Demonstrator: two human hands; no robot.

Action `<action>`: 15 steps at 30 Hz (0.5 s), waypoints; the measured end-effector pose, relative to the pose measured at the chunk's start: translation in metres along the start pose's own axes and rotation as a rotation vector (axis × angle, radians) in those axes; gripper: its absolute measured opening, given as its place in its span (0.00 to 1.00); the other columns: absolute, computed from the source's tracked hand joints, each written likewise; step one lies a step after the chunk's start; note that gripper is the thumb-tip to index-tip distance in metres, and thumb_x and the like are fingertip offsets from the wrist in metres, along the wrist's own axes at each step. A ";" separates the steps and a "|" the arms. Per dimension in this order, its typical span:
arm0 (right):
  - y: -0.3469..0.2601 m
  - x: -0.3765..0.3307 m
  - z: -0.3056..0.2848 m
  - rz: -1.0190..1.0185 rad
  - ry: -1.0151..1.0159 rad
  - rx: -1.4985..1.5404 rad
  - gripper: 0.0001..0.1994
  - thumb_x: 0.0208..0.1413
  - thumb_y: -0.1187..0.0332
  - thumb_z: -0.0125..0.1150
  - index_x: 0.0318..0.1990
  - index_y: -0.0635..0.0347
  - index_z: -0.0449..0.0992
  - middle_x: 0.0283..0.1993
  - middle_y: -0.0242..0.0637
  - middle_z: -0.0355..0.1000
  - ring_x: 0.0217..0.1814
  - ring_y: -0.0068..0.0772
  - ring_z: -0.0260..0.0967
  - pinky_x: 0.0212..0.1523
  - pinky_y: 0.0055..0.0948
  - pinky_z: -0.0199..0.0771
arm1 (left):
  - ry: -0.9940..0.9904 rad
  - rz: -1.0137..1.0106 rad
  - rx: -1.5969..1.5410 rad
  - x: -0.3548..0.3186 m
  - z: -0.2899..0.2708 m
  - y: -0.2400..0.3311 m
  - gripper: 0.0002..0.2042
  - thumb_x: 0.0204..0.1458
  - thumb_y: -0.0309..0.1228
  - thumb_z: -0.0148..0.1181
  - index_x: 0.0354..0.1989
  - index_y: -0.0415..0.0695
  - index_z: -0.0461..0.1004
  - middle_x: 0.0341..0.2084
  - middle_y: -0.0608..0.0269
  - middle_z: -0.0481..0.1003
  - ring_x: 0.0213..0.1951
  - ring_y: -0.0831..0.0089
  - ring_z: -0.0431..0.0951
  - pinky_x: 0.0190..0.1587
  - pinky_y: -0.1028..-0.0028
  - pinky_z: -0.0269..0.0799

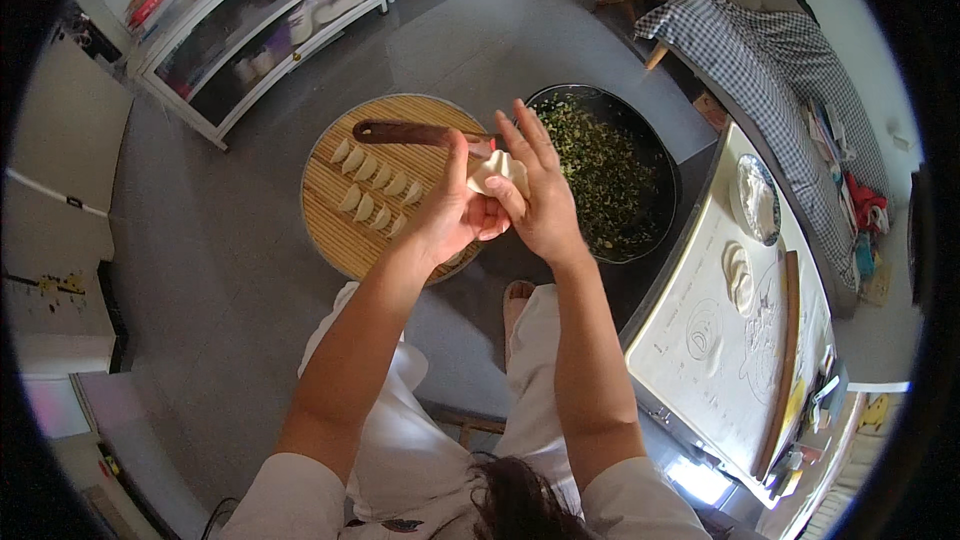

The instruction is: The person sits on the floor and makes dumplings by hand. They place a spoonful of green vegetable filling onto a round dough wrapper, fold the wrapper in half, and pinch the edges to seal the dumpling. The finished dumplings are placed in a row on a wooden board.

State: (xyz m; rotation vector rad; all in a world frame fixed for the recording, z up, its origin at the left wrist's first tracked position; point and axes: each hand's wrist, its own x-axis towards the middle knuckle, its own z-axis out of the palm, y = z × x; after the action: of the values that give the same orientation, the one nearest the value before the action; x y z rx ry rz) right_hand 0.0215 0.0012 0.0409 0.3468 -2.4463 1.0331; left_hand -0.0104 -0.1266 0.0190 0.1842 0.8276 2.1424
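Hands meet over the floor: left hand (452, 212) and right hand (540, 195) both pinch a pale dumpling (498, 171) between curled fingers, held above the gap between tray and pan. Round bamboo tray (330, 220) carries two rows of folded dumplings (375, 185) and a dark wooden paddle (410, 133). Black pan (665, 200) beside it brims with chopped green filling (600, 180). On the right, a floured board (700, 360) bears a stack of wrappers (738, 275), a rolling pin (785, 360) and a bowl of flour (757, 200). Grey floor (220, 270), glass-fronted cabinet (260, 20) behind.
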 end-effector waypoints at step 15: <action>0.015 -0.006 -0.003 0.123 -0.004 0.429 0.09 0.40 0.76 0.61 0.33 0.62 0.76 0.37 0.39 0.73 0.52 0.41 0.63 0.52 0.33 0.62 | 0.107 -0.002 0.173 0.005 -0.001 0.003 0.34 0.45 0.65 0.29 0.41 0.46 0.63 0.23 0.72 0.63 0.23 0.82 0.62 0.26 0.82 0.59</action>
State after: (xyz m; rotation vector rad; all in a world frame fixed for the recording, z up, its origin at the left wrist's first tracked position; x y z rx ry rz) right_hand 0.0216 0.0140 0.0307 0.3351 -2.2562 1.6151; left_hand -0.0158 -0.1249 0.0198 0.1580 1.0754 2.0929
